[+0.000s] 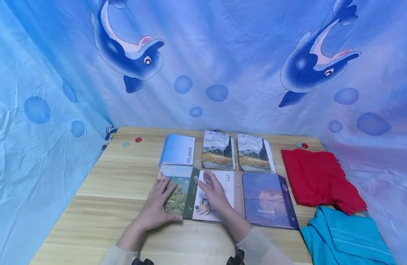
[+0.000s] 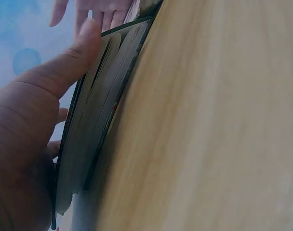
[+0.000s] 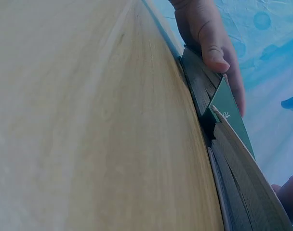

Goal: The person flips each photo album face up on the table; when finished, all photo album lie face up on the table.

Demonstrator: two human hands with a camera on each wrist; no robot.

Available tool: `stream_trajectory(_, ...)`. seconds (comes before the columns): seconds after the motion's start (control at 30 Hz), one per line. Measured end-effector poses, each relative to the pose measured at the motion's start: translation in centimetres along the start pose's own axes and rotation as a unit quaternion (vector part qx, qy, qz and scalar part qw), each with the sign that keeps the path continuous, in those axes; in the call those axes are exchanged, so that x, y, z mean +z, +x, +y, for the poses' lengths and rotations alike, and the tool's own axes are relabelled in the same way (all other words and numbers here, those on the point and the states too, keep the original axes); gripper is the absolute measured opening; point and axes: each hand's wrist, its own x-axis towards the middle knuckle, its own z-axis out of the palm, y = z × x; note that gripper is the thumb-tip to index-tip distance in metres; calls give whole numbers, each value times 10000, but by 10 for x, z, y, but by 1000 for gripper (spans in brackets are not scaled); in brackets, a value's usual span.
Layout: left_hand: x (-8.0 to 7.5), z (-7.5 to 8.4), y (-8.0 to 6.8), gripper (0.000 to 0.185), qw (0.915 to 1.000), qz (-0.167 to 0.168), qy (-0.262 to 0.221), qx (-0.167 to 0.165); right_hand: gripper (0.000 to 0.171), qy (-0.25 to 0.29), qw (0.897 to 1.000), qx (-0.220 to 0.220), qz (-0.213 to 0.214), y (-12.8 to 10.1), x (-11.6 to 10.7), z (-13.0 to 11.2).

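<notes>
An album (image 1: pixel 189 191) lies spread on the wooden table (image 1: pixel 117 184), with a painted cover on its left, a green spine in the middle and a white panel on its right. My left hand (image 1: pixel 158 204) rests flat on the painted cover, thumb along its near edge. My right hand (image 1: pixel 213 191) lies flat on the white panel, fingers straight. In the left wrist view my left hand's thumb (image 2: pixel 64 72) presses along the album's page block (image 2: pixel 96 130). The right wrist view shows the green spine (image 3: pixel 231 108) raised between two page stacks and the left hand (image 3: pixel 209 38) beyond it.
A blue Polaroid album (image 1: pixel 178 150) and two landscape albums (image 1: pixel 218 150) (image 1: pixel 255 152) lie in a back row. A purple photo album (image 1: pixel 267 198) sits right of my hands. A red cloth (image 1: pixel 319 176) and a teal cloth (image 1: pixel 346 235) lie at the right edge. Small discs (image 1: pixel 138 140) (image 1: pixel 304 145) sit near the back corners.
</notes>
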Motion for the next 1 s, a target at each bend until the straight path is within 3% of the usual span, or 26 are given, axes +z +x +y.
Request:
stream_trajectory(0.33,-1,-6,-10,95,9979,-243,330,509,61,-70,10000,-30,-38,0,3,1)
stream_trajectory(0.6,-5,-10,-16,89,9978,-136,-389,520,59,-312,9993,-206,-87,-1,7,-6)
stream_trajectory(0.83,-6,-16,-22,83,9894,99,-1288,669,61,-648,9978,31,-150,-2,6,-4)
stream_trajectory(1.0,-3,-11,-22,85,9904,96,-1245,595,65,-543,9968,359,-474,-3,14,-5)
